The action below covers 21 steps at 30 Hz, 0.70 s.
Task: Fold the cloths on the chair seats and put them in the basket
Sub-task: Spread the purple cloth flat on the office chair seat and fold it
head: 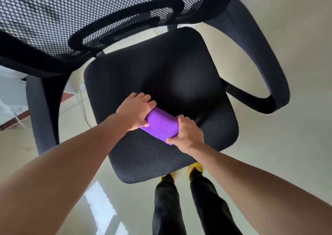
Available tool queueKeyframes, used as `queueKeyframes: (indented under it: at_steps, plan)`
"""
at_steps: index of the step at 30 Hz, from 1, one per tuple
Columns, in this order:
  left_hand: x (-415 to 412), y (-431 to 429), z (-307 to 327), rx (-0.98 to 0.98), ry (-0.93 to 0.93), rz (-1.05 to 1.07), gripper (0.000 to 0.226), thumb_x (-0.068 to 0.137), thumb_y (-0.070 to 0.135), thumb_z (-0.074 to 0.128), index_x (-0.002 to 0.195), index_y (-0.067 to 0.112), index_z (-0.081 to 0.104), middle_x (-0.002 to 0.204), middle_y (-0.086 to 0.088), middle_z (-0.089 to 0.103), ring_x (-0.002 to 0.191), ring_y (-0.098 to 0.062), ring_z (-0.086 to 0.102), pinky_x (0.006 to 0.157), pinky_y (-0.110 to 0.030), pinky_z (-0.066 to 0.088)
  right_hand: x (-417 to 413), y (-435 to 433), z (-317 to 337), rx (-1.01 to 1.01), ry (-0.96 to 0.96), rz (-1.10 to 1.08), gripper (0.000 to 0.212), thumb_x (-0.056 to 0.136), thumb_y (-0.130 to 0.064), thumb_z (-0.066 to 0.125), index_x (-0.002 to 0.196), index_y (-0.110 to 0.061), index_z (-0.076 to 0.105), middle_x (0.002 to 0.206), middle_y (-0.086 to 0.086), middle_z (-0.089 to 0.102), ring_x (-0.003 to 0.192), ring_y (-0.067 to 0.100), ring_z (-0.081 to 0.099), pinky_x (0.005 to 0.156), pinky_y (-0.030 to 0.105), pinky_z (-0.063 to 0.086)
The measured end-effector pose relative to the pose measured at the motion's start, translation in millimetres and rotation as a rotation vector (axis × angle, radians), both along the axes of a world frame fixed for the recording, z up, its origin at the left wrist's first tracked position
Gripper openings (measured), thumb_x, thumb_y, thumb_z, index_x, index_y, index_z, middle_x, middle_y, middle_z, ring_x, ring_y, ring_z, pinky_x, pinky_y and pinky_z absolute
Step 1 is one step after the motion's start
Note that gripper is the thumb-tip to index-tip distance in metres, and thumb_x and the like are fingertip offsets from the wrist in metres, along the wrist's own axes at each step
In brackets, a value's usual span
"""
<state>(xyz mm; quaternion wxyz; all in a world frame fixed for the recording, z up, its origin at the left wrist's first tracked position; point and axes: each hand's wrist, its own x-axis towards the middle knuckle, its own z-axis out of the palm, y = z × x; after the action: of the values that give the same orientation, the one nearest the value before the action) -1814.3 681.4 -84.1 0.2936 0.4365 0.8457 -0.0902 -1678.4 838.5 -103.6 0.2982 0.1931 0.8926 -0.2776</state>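
Note:
A purple cloth [161, 124], folded into a small thick rectangle, lies on the black mesh seat [179, 80] of an office chair, near the seat's front half. My left hand [137, 109] grips the cloth's far left end, fingers curled over its edge. At the near right end, my right hand [186, 133] holds it with the thumb under the front corner. Both hands cover the cloth's ends. No basket is in view.
The chair's mesh backrest [89, 10] rises at the top left, and black armrests [260, 58] flank the seat on both sides. My legs and yellow shoes [195, 168] stand just in front of the seat on a pale glossy floor. Cables lie on the floor at left.

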Motion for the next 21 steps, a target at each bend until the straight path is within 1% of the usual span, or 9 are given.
queueKeyframes:
  at_steps: [3, 5, 6, 8, 11, 14, 15, 18, 21]
  plan:
    - [10.7, -7.9, 7.3, 0.035, -0.054, 0.073, 0.048, 0.072, 0.042, 0.073, 0.112, 0.020, 0.057, 0.100, 0.006, 0.048, 0.102, -0.018, 0.050, 0.083, -0.031, 0.040, 6.0, 7.6, 6.6, -0.124, 0.001, -0.039, 0.057, 0.060, -0.034, 0.081, 0.106, -0.017, 0.053, 0.102, 0.002, 0.055, 0.090, 0.021, 0.054, 0.069, 0.031, 0.045]
    - [20.0, -7.8, 22.6, 0.081, -0.100, 0.143, 0.035, 0.071, 0.035, 0.072, 0.099, 0.021, 0.057, 0.090, 0.009, 0.045, 0.096, -0.018, 0.054, 0.072, -0.029, 0.036, 14.1, 18.8, 24.1, -0.214, 0.046, -0.078, 0.050, 0.061, -0.029, 0.082, 0.102, -0.017, 0.055, 0.096, 0.000, 0.058, 0.084, 0.019, 0.056, 0.065, 0.025, 0.042]
    - [25.0, -7.0, 27.7, 0.100, -0.129, 0.201, 0.031, 0.070, 0.032, 0.071, 0.094, 0.021, 0.054, 0.086, 0.009, 0.048, 0.092, -0.020, 0.056, 0.069, -0.029, 0.035, 16.6, 25.3, 31.1, -0.259, 0.060, -0.117, 0.047, 0.061, -0.025, 0.082, 0.100, -0.018, 0.056, 0.092, -0.002, 0.060, 0.082, 0.018, 0.058, 0.063, 0.023, 0.041]
    - [38.5, 1.3, 55.8, 0.146, -0.200, 0.302, 0.030, 0.066, 0.029, 0.070, 0.089, 0.021, 0.051, 0.080, 0.006, 0.059, 0.083, -0.024, 0.058, 0.064, -0.032, 0.041, 28.0, 42.3, 64.1, -0.319, 0.092, -0.246, 0.042, 0.059, -0.017, 0.081, 0.094, -0.020, 0.058, 0.083, -0.003, 0.062, 0.078, 0.018, 0.061, 0.060, 0.020, 0.041]
    - [56.2, 19.7, 98.7, 0.234, -0.370, 0.435, 0.032, 0.060, 0.024, 0.075, 0.082, 0.016, 0.054, 0.073, 0.000, 0.060, 0.074, -0.025, 0.056, 0.063, -0.035, 0.045, 49.7, 69.7, 115.9, -0.378, 0.109, -0.395, 0.039, 0.057, -0.011, 0.079, 0.090, -0.021, 0.061, 0.074, -0.004, 0.063, 0.073, 0.017, 0.061, 0.058, 0.018, 0.045]
    - [72.7, 46.4, 143.5, 0.297, -0.552, 0.566, 0.030, 0.056, 0.017, 0.081, 0.077, 0.016, 0.060, 0.069, 0.001, 0.057, 0.067, -0.018, 0.052, 0.060, -0.031, 0.041, 81.6, 98.1, 163.3, -0.442, 0.111, -0.491, 0.043, 0.061, -0.006, 0.078, 0.101, -0.014, 0.063, 0.089, 0.006, 0.068, 0.085, 0.021, 0.064, 0.072, 0.034, 0.053]
    - [79.5, 59.6, 161.4, 0.307, -0.596, 0.572, 0.030, 0.056, 0.016, 0.082, 0.077, 0.017, 0.062, 0.070, 0.001, 0.058, 0.067, -0.017, 0.052, 0.062, -0.031, 0.042, 95.8, 110.3, 181.4, -0.458, 0.114, -0.544, 0.044, 0.063, -0.003, 0.076, 0.104, -0.014, 0.063, 0.093, 0.009, 0.068, 0.086, 0.021, 0.064, 0.071, 0.035, 0.055]
    - [95.2, 94.6, 199.5, 0.370, -0.700, 0.618, 0.033, 0.059, 0.008, 0.084, 0.086, 0.014, 0.066, 0.081, -0.008, 0.066, 0.075, -0.021, 0.060, 0.072, -0.037, 0.050, 132.2, 141.1, 219.0, -0.514, 0.124, -0.681, 0.050, 0.062, 0.008, 0.073, 0.105, -0.017, 0.066, 0.093, 0.007, 0.071, 0.079, 0.016, 0.065, 0.061, 0.027, 0.055]
    - [122.6, 157.4, 245.4, 0.418, -0.724, 0.477, 0.038, 0.063, 0.007, 0.082, 0.097, 0.016, 0.066, 0.089, -0.007, 0.070, 0.084, -0.026, 0.066, 0.078, -0.040, 0.054, 184.8, 184.0, 266.1, -0.459, 0.186, -0.818, 0.050, 0.058, 0.009, 0.073, 0.101, -0.016, 0.068, 0.094, 0.008, 0.072, 0.083, 0.021, 0.066, 0.065, 0.029, 0.056]
